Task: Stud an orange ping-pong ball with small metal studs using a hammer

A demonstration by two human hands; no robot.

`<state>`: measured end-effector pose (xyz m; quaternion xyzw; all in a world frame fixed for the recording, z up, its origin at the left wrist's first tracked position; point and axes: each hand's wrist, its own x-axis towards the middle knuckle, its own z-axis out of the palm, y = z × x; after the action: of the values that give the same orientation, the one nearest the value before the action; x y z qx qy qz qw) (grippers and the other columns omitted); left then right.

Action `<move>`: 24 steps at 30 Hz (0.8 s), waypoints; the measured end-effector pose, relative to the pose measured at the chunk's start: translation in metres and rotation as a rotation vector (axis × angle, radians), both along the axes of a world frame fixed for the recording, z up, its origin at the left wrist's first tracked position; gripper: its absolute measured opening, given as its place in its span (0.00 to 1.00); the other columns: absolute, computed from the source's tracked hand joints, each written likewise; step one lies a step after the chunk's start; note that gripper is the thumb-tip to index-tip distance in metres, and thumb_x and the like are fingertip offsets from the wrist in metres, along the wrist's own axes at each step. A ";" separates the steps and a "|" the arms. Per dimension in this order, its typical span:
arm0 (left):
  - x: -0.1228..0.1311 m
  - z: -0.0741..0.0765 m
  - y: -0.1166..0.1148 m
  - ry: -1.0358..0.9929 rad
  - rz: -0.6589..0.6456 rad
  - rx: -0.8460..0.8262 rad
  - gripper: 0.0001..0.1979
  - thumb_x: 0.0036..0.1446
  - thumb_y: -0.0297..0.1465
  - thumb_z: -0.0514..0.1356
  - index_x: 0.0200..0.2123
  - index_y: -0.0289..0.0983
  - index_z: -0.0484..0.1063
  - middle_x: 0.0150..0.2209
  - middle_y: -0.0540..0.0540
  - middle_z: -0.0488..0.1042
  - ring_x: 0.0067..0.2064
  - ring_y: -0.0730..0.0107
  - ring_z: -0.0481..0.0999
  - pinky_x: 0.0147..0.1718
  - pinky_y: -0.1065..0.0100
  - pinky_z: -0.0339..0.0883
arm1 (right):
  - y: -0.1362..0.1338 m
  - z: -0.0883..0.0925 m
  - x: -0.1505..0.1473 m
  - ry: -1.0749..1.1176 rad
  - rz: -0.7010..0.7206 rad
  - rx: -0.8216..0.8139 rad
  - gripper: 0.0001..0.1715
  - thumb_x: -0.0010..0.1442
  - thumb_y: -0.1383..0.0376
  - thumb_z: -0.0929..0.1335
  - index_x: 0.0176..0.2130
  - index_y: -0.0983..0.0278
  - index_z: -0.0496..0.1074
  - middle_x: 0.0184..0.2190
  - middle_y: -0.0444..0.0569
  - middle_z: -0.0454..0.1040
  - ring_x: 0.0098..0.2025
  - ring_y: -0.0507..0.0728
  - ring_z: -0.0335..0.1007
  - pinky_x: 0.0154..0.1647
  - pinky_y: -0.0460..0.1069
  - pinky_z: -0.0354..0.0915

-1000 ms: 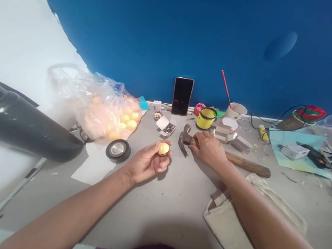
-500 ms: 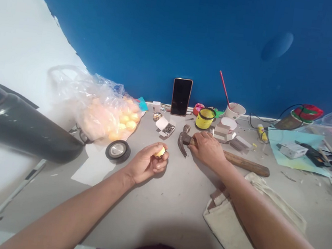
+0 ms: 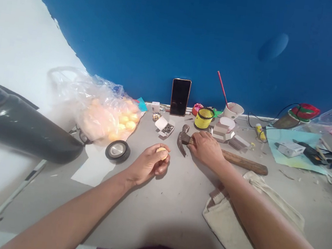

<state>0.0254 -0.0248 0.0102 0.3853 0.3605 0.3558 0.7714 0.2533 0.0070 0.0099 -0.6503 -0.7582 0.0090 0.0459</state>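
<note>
Blue wall (image 3: 164, 32) fills the background, meeting a white wall (image 3: 14, 35) at the left, and a grey tabletop (image 3: 167, 216) spreads below, with the person's shadow on its near part. On this surface, in front of the body, the left hand (image 3: 149, 162) pinches a small yellow ball (image 3: 162, 153) between thumb and bent fingers, just above the table. The thumb and fingers cover much of the ball, so its underside cannot be made out.

The right hand (image 3: 206, 150) grasps the hammer (image 3: 244, 162), its fingers curled over the handle close behind the head; that stretch of handle is hidden, and the fingertips are hard to see. The hammer lies on the tabletop, head to the left, its long axis running rightward and slightly toward the person. Its claw curves toward the person and the striking end points to the wall.

Part of a pale cloth bag (image 3: 225, 231) is hidden under the right forearm. A dark cylinder (image 3: 28, 124) is cut off at the left edge, and glare blurs the contents of a plastic bag (image 3: 104, 113).
</note>
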 end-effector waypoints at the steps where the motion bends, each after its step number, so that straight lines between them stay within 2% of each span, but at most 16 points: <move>1: 0.001 0.000 -0.001 0.063 0.005 0.060 0.18 0.55 0.38 0.69 0.40 0.38 0.65 0.24 0.55 0.67 0.19 0.80 0.60 0.19 0.75 0.50 | 0.000 0.000 0.000 -0.001 0.000 -0.002 0.11 0.66 0.60 0.67 0.45 0.64 0.72 0.46 0.57 0.75 0.51 0.65 0.69 0.46 0.54 0.62; 6: 0.000 0.002 -0.008 0.393 -0.055 0.311 0.13 0.61 0.38 0.64 0.42 0.38 0.65 0.17 0.58 0.63 0.20 0.78 0.58 0.21 0.75 0.52 | 0.000 0.002 0.000 -0.007 -0.004 -0.004 0.11 0.66 0.60 0.67 0.45 0.64 0.72 0.46 0.57 0.75 0.51 0.65 0.68 0.46 0.53 0.62; 10: 0.000 0.006 -0.011 0.432 -0.086 0.365 0.13 0.61 0.41 0.63 0.40 0.38 0.67 0.17 0.58 0.62 0.19 0.78 0.59 0.20 0.75 0.50 | 0.000 0.001 0.000 -0.007 0.003 0.001 0.10 0.66 0.60 0.67 0.45 0.64 0.72 0.46 0.57 0.75 0.51 0.65 0.68 0.46 0.53 0.62; 16: -0.001 0.001 -0.007 0.309 -0.071 0.353 0.20 0.65 0.49 0.58 0.40 0.36 0.68 0.21 0.54 0.66 0.20 0.77 0.62 0.22 0.73 0.57 | 0.000 0.000 0.000 -0.012 0.003 0.007 0.10 0.66 0.60 0.67 0.43 0.64 0.72 0.46 0.56 0.75 0.50 0.65 0.69 0.45 0.53 0.61; 21: -0.001 -0.005 -0.002 0.126 -0.032 0.154 0.21 0.64 0.49 0.58 0.42 0.35 0.69 0.26 0.52 0.69 0.18 0.79 0.61 0.18 0.72 0.54 | 0.000 -0.001 0.000 -0.008 0.006 0.013 0.09 0.66 0.61 0.67 0.44 0.64 0.72 0.46 0.57 0.75 0.50 0.65 0.68 0.45 0.53 0.61; 24: -0.001 -0.003 -0.002 -0.013 -0.058 0.055 0.22 0.62 0.49 0.61 0.45 0.36 0.69 0.28 0.50 0.70 0.20 0.77 0.64 0.18 0.72 0.57 | 0.001 -0.002 0.001 -0.005 0.007 0.015 0.09 0.66 0.60 0.67 0.44 0.63 0.72 0.46 0.57 0.75 0.50 0.65 0.68 0.45 0.53 0.61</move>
<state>0.0243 -0.0267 0.0070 0.4143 0.3340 0.3458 0.7728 0.2540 0.0077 0.0082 -0.6475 -0.7605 0.0019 0.0489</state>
